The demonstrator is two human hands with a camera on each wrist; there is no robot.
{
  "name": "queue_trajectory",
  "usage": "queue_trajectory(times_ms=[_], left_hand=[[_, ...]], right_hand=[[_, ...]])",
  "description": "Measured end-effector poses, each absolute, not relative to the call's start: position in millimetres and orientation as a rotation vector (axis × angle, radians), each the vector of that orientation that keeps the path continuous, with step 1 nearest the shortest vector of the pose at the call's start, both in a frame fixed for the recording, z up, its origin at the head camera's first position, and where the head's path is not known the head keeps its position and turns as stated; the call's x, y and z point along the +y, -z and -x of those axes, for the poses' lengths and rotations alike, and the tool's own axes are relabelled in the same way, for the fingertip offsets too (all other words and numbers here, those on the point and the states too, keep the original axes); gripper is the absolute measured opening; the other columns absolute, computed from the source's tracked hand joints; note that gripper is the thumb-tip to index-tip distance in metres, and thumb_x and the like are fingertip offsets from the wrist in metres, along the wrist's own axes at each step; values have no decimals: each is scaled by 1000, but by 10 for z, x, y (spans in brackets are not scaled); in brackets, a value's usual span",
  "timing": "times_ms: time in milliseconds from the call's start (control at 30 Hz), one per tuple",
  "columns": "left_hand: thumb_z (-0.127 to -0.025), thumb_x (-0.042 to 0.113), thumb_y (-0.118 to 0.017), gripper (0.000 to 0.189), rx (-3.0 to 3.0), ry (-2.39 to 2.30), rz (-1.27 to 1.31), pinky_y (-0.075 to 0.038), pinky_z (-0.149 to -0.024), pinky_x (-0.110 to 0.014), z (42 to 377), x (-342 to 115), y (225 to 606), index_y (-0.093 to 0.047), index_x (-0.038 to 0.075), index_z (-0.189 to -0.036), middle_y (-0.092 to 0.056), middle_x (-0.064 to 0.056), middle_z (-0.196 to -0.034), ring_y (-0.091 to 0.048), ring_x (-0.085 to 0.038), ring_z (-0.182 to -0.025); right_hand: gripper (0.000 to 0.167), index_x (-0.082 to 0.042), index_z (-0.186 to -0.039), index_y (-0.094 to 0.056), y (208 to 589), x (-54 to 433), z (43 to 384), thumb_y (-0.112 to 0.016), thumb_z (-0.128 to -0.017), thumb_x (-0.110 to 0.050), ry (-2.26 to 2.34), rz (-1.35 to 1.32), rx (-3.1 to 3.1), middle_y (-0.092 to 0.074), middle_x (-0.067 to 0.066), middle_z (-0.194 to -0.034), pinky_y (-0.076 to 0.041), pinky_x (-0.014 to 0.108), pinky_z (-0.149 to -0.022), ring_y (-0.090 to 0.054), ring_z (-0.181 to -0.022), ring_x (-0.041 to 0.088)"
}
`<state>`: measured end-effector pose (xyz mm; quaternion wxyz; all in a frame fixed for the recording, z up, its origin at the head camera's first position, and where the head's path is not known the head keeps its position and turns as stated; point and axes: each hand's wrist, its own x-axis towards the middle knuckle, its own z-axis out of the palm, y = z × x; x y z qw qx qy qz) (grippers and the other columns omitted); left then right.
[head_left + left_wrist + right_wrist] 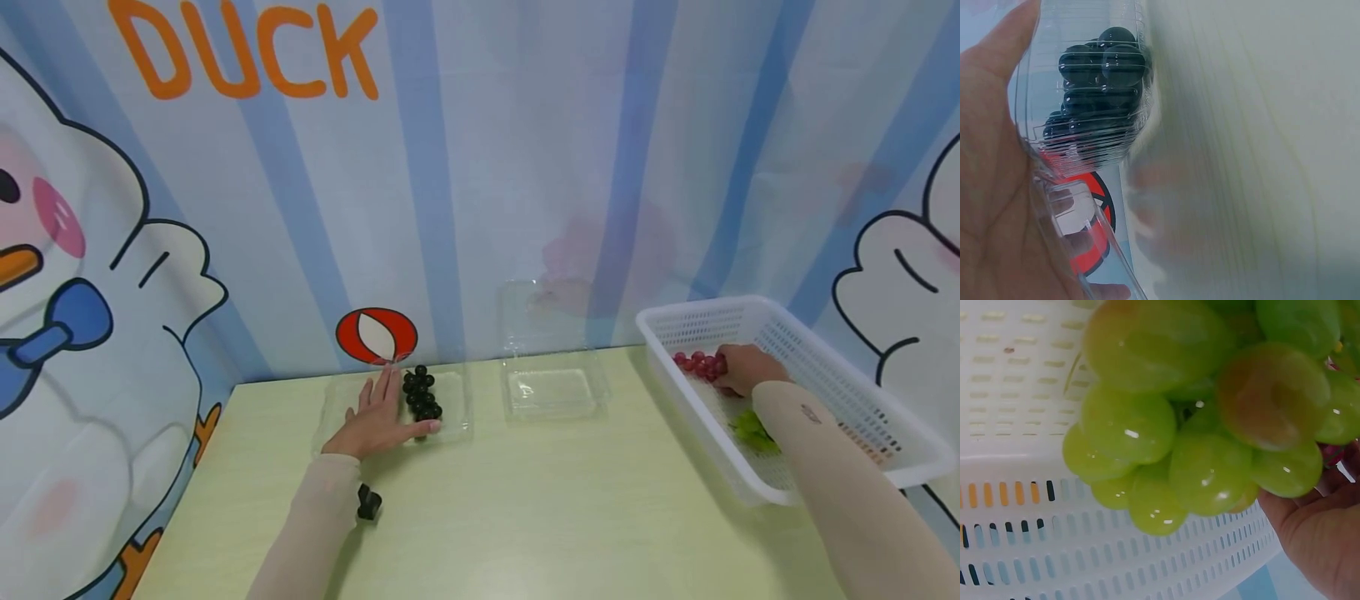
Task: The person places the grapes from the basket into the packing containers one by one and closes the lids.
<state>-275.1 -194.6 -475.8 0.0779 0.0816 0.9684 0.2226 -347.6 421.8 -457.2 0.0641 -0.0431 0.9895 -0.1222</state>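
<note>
My left hand (pixel 378 423) lies with spread fingers on a clear plastic clamshell box (pixel 459 427) at the left of the table. Inside the box is a bunch of black grapes (pixel 422 396), which shows through the ribbed plastic wall beside my palm (pixel 991 162) in the left wrist view. My right hand (pixel 750 369) reaches into a white perforated basket (pixel 660 354) and grips a bunch of red grapes (pixel 699 364). Close to that wrist sits a bunch of green grapes (pixel 1147 425), partly hidden by my sleeve in the head view and covering much of the right wrist view.
A second clear clamshell box (pixel 555 393) stands mid-table with its lid raised against the striped curtain (pixel 495 167). Near my left sleeve a small black object (pixel 368 502) shows. The basket fills the table's right side.
</note>
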Motion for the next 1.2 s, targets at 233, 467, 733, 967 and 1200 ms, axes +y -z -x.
queue_trajectory(times_ms=[233,467,733,967,1200], left_hand=[[-74,89,-58,132,2900,-663,-244,-9,-107,-84,2737,-1945,4747,5,17,-165,9,-9,-171,5,-45,-155],[-75,88,-58,131,2901,-661,-243,-10,-108,-83,2724,-1942,4746,5,17,-165,8,-9,-172,4,-45,-155],[-75,89,-57,130,2901,-663,-250,-9,-108,-83,2733,-1942,4736,7,19,-164,9,-9,-171,5,-45,-155],[-75,89,-58,130,2895,-661,-244,-9,-108,-83,2742,-1941,4737,5,18,-165,9,-9,-171,5,-44,-155],[-74,90,-56,131,2898,-649,-237,-9,-108,-83,2749,-1945,4757,5,18,-165,9,-9,-171,6,-44,-155]], right_hand=[[23,2,-102,-63,4564,4212,3453,-73,-91,-16,394,81,2981,-60,11,-79,-45,38,-64,-55,-72,25],[25,2,-101,-63,4566,4244,3444,-73,-92,-19,411,78,2976,-61,12,-82,-45,37,-63,-55,-72,24],[35,9,-113,-66,4528,4230,3433,-74,-93,-19,427,119,2985,-69,21,-96,-53,42,-67,-61,-75,24],[40,14,-121,-63,4485,4229,3419,-71,-95,-16,455,99,2962,-67,31,-111,-56,53,-78,-66,-88,34],[44,16,-122,-61,4444,4239,3382,-71,-95,-17,523,71,2942,-65,32,-114,-55,53,-80,-65,-93,37]])
